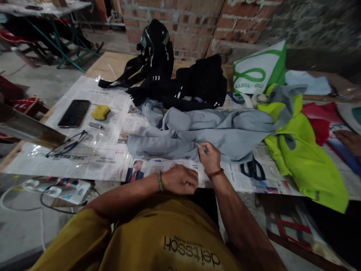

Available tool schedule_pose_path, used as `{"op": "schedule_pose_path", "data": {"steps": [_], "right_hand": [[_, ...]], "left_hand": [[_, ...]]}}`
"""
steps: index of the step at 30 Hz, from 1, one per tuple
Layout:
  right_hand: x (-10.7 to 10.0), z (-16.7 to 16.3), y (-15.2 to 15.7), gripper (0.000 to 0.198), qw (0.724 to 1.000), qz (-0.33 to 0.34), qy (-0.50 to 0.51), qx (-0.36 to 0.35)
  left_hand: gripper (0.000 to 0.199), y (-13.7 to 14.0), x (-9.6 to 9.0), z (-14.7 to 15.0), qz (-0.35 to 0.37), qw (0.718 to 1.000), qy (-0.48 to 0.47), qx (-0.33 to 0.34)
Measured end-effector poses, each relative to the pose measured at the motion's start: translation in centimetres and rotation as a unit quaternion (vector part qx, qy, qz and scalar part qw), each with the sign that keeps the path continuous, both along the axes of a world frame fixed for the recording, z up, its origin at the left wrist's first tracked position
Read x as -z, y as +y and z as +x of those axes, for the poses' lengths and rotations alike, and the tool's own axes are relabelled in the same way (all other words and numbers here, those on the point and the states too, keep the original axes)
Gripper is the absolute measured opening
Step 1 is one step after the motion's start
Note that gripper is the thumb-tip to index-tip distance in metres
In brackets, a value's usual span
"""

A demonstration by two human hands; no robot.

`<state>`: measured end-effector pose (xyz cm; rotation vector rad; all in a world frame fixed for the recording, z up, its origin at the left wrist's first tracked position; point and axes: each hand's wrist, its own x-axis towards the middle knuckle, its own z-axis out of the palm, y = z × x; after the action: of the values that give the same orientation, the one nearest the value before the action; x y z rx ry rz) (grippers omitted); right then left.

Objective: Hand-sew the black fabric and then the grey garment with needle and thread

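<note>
Grey trousers (186, 139) lie stretched across the newspaper-covered table in front of me. At their near edge my right hand (210, 156), with a red bracelet at the wrist, pinches the cloth between thumb and fingers. Left of it, over the table's front edge, my left hand (180, 180) is curled closed, a green bracelet on the wrist. It is slightly blurred, and anything inside its fingers is hidden. Dark-handled scissors (253, 170) lie right of my right hand, partly under the trousers. A neon yellow and grey garment (306, 146) touches the trousers' right end.
Left on the newspaper (104, 160) are a phone (74, 113), a yellow sponge-like piece (100, 112), a small grey cylinder (96, 125) and glasses (67, 143). Behind are a black bag (158, 49), black clothing (203, 81) and a green-white bag (259, 71). Another person's hand (349, 141) shows far right.
</note>
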<state>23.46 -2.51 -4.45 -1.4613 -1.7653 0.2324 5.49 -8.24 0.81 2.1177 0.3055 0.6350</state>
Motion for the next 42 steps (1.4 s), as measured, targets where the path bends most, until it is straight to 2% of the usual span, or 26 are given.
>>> {"op": "schedule_pose_path", "data": {"steps": [2,3,5,7,8,10,12,15,17,19,21,24,26,29,33,35,37,38,40,41,42], "right_hand": [[0.0,0.0,0.2,0.017,1.000,-0.006,0.010,0.006],[-0.1,0.0,0.2,0.017,1.000,-0.011,0.016,0.003],[-0.2,0.0,0.0,0.018,0.999,-0.027,0.033,-0.003],[-0.5,0.1,-0.2,0.020,0.997,-0.045,0.058,0.002],[-0.6,0.1,-0.3,0.022,0.996,-0.055,0.070,0.007],[-0.8,0.2,-0.6,0.025,0.993,-0.074,0.093,0.019],[-1.0,0.2,-0.7,0.027,0.990,-0.086,0.108,0.023],[-1.2,0.2,-0.7,0.030,0.988,-0.095,0.114,0.030],[-1.1,0.1,-0.8,0.032,0.988,-0.102,0.109,0.038],[-1.1,0.2,-0.8,0.033,0.989,-0.104,0.100,0.042],[-0.9,0.2,-0.8,0.034,0.989,-0.105,0.089,0.046],[-0.6,0.3,-0.8,0.035,0.990,-0.111,0.066,0.055],[-0.5,0.3,-0.8,0.036,0.990,-0.111,0.052,0.062],[-0.5,0.3,-0.8,0.037,0.990,-0.112,0.040,0.074],[-0.7,0.2,-0.8,0.040,0.990,-0.105,0.042,0.081],[-0.8,0.1,-0.8,0.042,0.991,-0.100,0.044,0.083],[-0.8,0.1,-0.8,0.042,0.991,-0.097,0.046,0.085],[-0.8,0.0,-0.9,0.042,0.991,-0.095,0.048,0.085],[-0.8,0.0,-1.0,0.040,0.991,-0.079,0.061,0.088],[-0.8,-0.1,-1.1,0.038,0.991,-0.065,0.071,0.088],[-0.8,-0.1,-1.2,0.036,0.992,-0.047,0.080,0.089]], "left_hand": [[0.022,-2.5,-0.2,-1.2,-0.115,0.991,-0.039,0.048],[0.020,-3.8,0.0,-2.3,-0.183,0.981,-0.046,0.037],[0.019,-6.2,0.8,-5.4,-0.302,0.950,-0.058,-0.052],[0.022,-8.8,2.2,-9.3,-0.397,0.899,-0.084,-0.167],[0.023,-10.1,2.9,-11.3,-0.426,0.868,-0.100,-0.235],[0.024,-13.0,4.3,-14.7,-0.476,0.816,-0.085,-0.315],[0.027,-15.6,5.5,-17.0,-0.495,0.769,-0.069,-0.399],[0.029,-18.3,6.9,-18.6,-0.494,0.690,-0.016,-0.529],[0.027,-19.1,7.6,-19.0,-0.472,0.642,0.047,-0.603],[0.028,-19.3,8.2,-19.3,-0.439,0.613,0.123,-0.646],[0.030,-19.0,8.6,-19.5,-0.400,0.611,0.202,-0.653],[0.031,-18.4,8.9,-19.7,-0.304,0.641,0.309,-0.633],[0.032,-18.1,8.9,-19.7,-0.247,0.648,0.384,-0.610],[0.039,-18.3,9.0,-19.8,-0.213,0.621,0.496,-0.568],[0.040,-19.4,9.5,-20.0,-0.219,0.581,0.610,-0.492],[0.039,-20.0,10.0,-20.1,-0.233,0.580,0.635,-0.455],[0.031,-20.4,10.2,-20.0,-0.229,0.596,0.634,-0.436],[0.033,-20.5,10.2,-19.9,-0.220,0.607,0.630,-0.432],[0.054,-20.3,9.7,-19.6,-0.205,0.626,0.619,-0.428],[0.058,-20.1,9.2,-19.3,-0.204,0.631,0.614,-0.428],[0.054,-19.8,8.6,-19.0,-0.208,0.633,0.612,-0.426]]}}
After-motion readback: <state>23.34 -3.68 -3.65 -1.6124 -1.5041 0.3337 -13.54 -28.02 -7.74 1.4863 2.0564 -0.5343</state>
